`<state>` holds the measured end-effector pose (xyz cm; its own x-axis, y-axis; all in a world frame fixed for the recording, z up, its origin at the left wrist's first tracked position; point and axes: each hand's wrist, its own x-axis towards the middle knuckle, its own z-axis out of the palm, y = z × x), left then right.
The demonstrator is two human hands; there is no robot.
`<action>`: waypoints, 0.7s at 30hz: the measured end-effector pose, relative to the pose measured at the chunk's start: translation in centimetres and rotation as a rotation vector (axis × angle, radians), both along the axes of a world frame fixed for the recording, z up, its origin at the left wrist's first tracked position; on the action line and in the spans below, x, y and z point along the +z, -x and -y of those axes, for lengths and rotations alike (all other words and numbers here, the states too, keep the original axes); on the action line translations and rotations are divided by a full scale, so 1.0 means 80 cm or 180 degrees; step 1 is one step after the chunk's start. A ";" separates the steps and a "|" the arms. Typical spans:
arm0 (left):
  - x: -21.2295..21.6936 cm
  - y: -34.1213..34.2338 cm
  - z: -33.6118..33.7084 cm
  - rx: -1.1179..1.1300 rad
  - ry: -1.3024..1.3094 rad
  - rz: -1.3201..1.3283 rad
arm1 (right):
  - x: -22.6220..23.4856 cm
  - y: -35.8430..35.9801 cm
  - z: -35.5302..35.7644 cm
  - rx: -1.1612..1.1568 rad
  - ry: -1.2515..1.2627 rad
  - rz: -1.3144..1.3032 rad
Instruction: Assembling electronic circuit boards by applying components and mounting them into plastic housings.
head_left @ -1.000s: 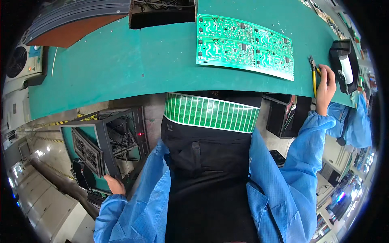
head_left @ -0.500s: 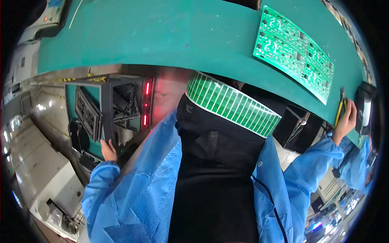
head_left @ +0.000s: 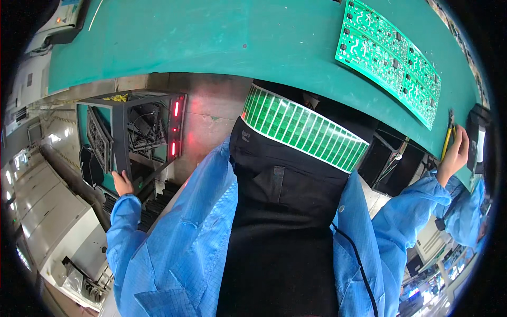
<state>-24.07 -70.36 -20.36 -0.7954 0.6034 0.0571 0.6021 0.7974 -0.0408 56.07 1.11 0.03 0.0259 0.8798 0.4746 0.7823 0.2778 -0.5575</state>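
Observation:
My left hand (head_left: 123, 184) grips the lower edge of a dark grey equipment frame (head_left: 120, 134), which stands beside the bench with red lights on its side. Dark slotted panels lean inside it. At the right end of the bench my right hand (head_left: 454, 153) rests with its fingers stretched out. Near its thumb lies a yellow-handled tool (head_left: 448, 140); a black and white device (head_left: 479, 140) sits just past the fingers. Across the top of my lap rests a sheet of green labels (head_left: 301, 127). A green circuit board panel (head_left: 391, 61) lies on the bench at the upper right.
The green-topped bench (head_left: 200, 42) spans the far side. A black open box (head_left: 393, 164) is under its right part. Pale cabinets (head_left: 45, 198) line the left. Another person's blue sleeve (head_left: 465, 211) shows at the far right. A black cable (head_left: 354, 259) hangs down my coat.
My left hand and the grey frame have shifted left and slightly up in view together. The bench and board panel sit slightly higher. My right hand has barely moved.

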 end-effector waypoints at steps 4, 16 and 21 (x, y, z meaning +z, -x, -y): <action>-0.022 0.021 0.001 0.0178 0.0019 -0.0051 | 0.005 0.006 -0.001 -0.0006 -0.0027 0.0137; -0.053 0.087 0.002 0.0028 0.0030 -0.0534 | 0.008 -0.005 -0.005 0.0162 -0.0033 0.0263; 0.053 0.164 0.053 0.1257 0.0293 0.0216 | -0.061 -0.022 -0.024 0.0308 0.0242 -0.0417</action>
<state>-37.23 -74.64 -16.11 -0.9670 0.2511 -0.0435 0.2542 0.9626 -0.0936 57.82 3.07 -4.83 -0.0033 0.9144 0.4048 0.6732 0.3014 -0.6752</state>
